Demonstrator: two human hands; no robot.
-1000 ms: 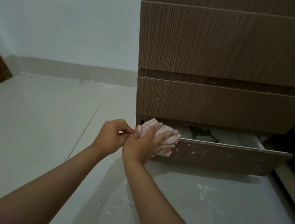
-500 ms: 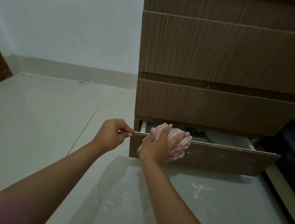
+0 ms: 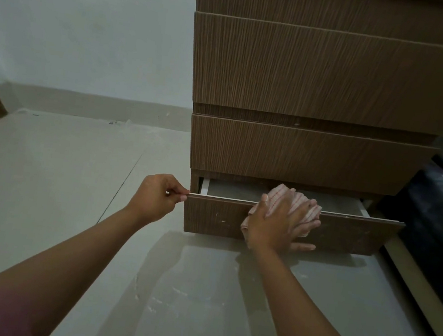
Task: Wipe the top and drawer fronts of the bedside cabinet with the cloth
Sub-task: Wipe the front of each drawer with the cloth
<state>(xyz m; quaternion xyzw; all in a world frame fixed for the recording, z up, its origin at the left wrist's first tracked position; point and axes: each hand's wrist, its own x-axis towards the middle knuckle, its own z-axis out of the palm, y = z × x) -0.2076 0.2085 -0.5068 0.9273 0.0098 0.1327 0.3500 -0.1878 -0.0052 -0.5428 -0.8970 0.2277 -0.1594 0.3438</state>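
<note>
Rightward along the bottom drawer [image 3: 217, 217] slides her right hand [image 3: 277, 227], pressing the cloth [image 3: 298, 205]; left hand [image 3: 155, 198] pinches its corner; next, finish rightward.

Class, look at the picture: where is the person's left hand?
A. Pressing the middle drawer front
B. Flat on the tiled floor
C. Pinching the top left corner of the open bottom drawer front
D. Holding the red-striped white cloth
C: the left hand pinches the top left corner of the brown wood-grain bottom drawer front, while the right hand presses the red-striped white cloth against it.
</note>
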